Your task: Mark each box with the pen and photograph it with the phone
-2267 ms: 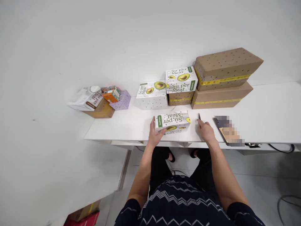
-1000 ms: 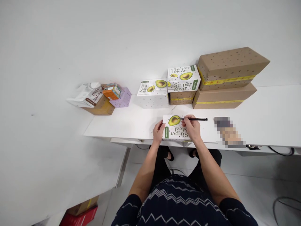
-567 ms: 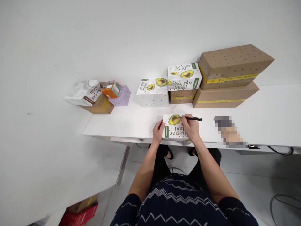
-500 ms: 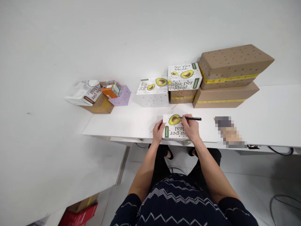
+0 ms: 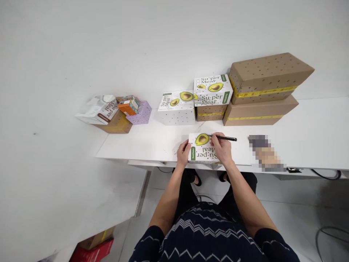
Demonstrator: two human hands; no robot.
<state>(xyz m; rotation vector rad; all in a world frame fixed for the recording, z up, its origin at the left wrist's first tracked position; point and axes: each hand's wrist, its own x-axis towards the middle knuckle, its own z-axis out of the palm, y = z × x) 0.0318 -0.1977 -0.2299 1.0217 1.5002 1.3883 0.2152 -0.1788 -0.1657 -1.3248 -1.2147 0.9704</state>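
A white Su-per Meal box (image 5: 204, 150) with an avocado picture lies at the front edge of the table, its lettering upside down to me. My left hand (image 5: 184, 153) grips its left side, thumb on the edge; the other fingers are partly hidden. In my right hand (image 5: 221, 147) a black pen (image 5: 227, 138) is pinched. The pen's tip points left at the avocado picture, and its back end sticks out to the right. Small dark marks dot the box top. Whether the tip touches the surface, I cannot tell.
Behind stand two more avocado boxes (image 5: 177, 103) (image 5: 212, 90) and stacked brown cartons (image 5: 261, 78), with similar marks. At the left are a white Su-per Meal package (image 5: 99, 109), an orange box (image 5: 128, 107) and a purple box (image 5: 141, 113). A blurred-out object (image 5: 265, 153) lies right.
The pen has shifted slightly in my right hand, its back end now a little farther right and lower. My left hand stays on the box.
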